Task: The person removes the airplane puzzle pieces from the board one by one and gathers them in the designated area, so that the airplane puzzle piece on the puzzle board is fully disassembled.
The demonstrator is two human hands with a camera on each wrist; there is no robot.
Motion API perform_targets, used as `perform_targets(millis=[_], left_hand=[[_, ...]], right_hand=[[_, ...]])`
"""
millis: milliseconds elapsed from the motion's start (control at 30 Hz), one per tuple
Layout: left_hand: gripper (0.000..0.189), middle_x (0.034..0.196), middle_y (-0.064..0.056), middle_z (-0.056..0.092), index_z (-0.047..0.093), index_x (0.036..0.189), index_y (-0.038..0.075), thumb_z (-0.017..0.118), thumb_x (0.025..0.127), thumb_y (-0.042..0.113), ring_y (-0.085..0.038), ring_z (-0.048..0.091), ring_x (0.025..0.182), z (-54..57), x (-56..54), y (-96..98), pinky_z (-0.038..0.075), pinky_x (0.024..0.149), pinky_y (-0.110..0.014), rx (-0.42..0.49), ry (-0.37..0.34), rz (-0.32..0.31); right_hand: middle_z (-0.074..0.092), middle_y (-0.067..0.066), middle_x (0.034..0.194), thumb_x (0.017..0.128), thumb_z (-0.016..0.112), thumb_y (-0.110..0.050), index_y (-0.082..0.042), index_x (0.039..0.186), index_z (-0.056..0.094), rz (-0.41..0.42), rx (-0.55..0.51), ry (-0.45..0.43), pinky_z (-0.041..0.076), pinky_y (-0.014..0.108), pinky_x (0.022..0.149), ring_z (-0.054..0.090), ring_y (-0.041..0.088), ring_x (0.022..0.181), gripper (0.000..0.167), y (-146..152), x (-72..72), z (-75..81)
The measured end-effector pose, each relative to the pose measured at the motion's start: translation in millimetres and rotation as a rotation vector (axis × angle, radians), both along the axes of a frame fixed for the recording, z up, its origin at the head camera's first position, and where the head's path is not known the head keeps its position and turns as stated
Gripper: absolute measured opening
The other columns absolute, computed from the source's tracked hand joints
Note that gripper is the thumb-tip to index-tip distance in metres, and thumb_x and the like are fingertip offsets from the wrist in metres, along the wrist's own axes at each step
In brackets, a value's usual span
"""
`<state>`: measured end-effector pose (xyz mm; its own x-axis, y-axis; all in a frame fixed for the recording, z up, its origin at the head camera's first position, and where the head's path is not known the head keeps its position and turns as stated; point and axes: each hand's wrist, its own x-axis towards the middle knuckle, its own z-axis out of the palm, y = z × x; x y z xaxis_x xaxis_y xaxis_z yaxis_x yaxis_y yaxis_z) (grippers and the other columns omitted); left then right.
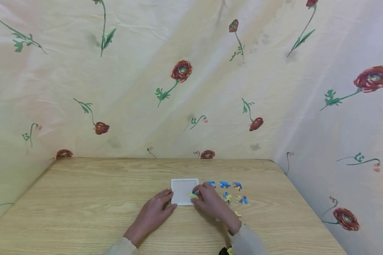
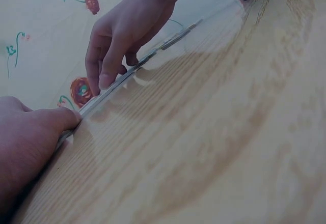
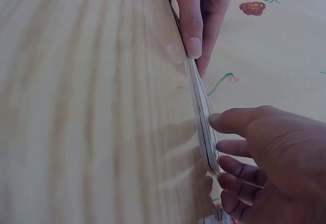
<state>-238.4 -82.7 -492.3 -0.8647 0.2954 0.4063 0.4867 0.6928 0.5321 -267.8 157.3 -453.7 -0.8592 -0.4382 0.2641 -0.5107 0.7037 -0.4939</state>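
Observation:
A square white puzzle tray (image 1: 181, 192) with a grey inside lies on the table. My left hand (image 1: 154, 209) rests at its near left corner, fingers along the left side and thumb by the near edge. With thumb and forefinger, my right hand (image 1: 209, 201) pinches a blue-and-yellow puzzle piece (image 1: 193, 195) at the tray's right side. From the left wrist view, the right hand (image 2: 125, 35) reaches down to the thin tray edge. The right wrist view shows the left thumb (image 3: 193, 46) against the tray rim; the piece cannot be made out there.
Right of the tray lie several loose pieces, among them a blue piece (image 1: 224, 184), a blue-and-red piece (image 1: 237, 185) and another piece (image 1: 243, 199). Some are partly hidden by the right hand. A black-and-yellow object (image 1: 225, 251) shows at the bottom edge. Flowered cloth (image 1: 131, 88) surrounds the wooden table (image 1: 92, 198).

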Motion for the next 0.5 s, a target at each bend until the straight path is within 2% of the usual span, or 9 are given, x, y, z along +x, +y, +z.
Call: perform_targets(millis=[300, 500], left_hand=[[0.046, 0.141, -0.019, 0.062, 0.067, 0.131, -0.006, 0.072, 0.099, 0.027, -0.036, 0.056, 0.133, 0.1, -0.7, 0.4, 0.048, 0.107, -0.054, -0.008, 0.002, -0.003], [0.046, 0.141, -0.019, 0.062, 0.067, 0.131, -0.007, 0.072, 0.099, 0.026, -0.036, 0.056, 0.134, -0.7, -0.9, 0.4, 0.048, 0.107, -0.054, 0.0, 0.001, -0.003]], right_hand=[[0.047, 0.002, 0.092, 0.093, 0.079, -0.012, 0.001, 0.111, 0.064, -0.032, -0.022, -0.057, 0.041, 0.031, 0.069, 0.042, 0.02, 0.088, 0.027, -2.9, 0.6, 2.9], [0.052, 0.003, 0.093, 0.093, 0.077, -0.01, -0.004, 0.113, 0.06, -0.033, -0.04, -0.088, 0.043, 0.033, 0.073, 0.044, 0.02, 0.09, 0.027, -4.6, 0.1, 4.0]])
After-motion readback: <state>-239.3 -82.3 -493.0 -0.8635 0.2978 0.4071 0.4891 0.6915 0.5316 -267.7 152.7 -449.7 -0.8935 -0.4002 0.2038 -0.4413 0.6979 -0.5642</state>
